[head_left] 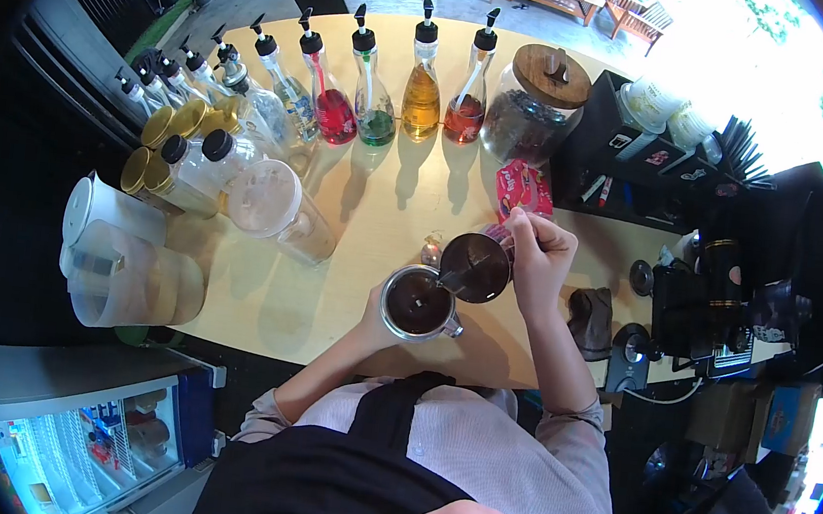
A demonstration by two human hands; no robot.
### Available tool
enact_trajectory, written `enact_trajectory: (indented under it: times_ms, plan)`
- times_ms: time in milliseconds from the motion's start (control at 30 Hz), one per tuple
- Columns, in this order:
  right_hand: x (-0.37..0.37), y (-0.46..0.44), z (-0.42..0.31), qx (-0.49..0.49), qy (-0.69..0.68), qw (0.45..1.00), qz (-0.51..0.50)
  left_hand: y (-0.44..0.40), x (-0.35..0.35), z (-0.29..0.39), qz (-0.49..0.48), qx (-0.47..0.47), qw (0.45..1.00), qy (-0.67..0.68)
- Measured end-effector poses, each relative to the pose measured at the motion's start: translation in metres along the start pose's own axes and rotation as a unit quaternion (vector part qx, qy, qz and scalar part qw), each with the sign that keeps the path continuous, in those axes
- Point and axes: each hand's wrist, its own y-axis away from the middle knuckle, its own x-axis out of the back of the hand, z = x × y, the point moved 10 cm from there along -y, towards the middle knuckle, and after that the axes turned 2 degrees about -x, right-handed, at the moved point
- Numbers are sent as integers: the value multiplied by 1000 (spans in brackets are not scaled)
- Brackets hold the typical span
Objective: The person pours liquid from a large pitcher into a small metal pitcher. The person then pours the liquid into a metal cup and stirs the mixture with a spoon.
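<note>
A metal-rimmed mug point(417, 304) holding dark liquid sits in front of my chest, with its handle toward the lower right. My left hand point(380, 321) is wrapped around its left side. My right hand point(539, 254) grips the handle of a small pitcher point(476, 267), also with dark liquid in it. The pitcher is tilted left, its lip over the mug's right rim; whether liquid is flowing I cannot tell. Just behind the mug is a small shiny round object point(432, 250), its kind unclear. A pink packet point(525, 191) lies beyond my right hand.
Pump bottles of coloured syrup point(424, 90) line the table's far edge, beside a wooden-lidded glass jar point(535, 110). Clear tubs point(278, 206) and a white pitcher point(109, 213) stand at left. A black organizer point(630, 149) and a coffee machine point(725, 297) occupy the right.
</note>
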Motion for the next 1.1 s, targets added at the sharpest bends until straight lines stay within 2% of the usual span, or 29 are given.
enact_trajectory:
  times_ms: [200, 400, 567, 1033, 1100]
  plan:
    - [4, 3, 1, -14, 9, 1000, -26, 1, 0, 0, -2, -1, 1000, 3]
    - [8, 9, -5, -14, 17, 1000, 5, 1, 2, 0, 6, -7, 1000, -5]
    - [9, 12, -10, -12, 10, 1000, 4, 1, 1, -1, 5, 10, 1000, 10]
    - [9, 16, -18, 6, 18, 1000, -4, 0, 0, 3, -2, -22, 1000, -10]
    - [7, 15, -17, -18, 17, 1000, -12, 1, 0, -1, -2, -10, 1000, -8]
